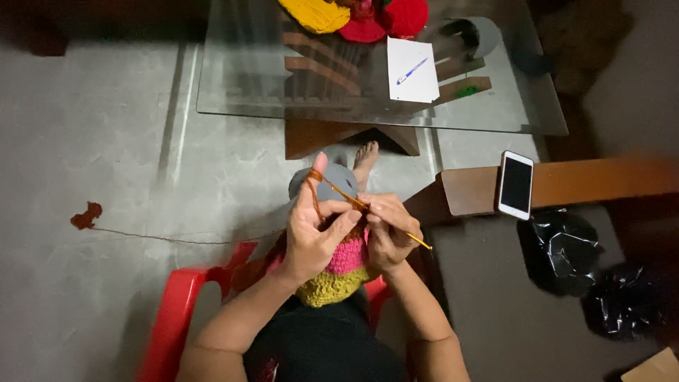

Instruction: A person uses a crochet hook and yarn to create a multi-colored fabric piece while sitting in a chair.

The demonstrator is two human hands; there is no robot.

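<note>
Floor: grey concrete, glass table point(233, 85) ahead.
Left hand point(315, 237): pinching striped crochet piece point(339, 272), rust yarn point(177, 239) over forefinger.
Right hand point(389, 237): pinching hook point(385, 219), shaft slanting up-left toward left fingers.

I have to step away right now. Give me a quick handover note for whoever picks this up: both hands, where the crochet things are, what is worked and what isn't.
Left hand: holds the crochet piece, brown yarn looped over the raised index finger.
Right hand: fingers pinch the yellow crochet hook, tip at the top edge of the piece.
Yarn trails left across the floor to a small brown clump.
Done: olive and pink bands, brown band begun.
Left: brown band is unfinished; more yarn balls sit on the glass table.
</note>
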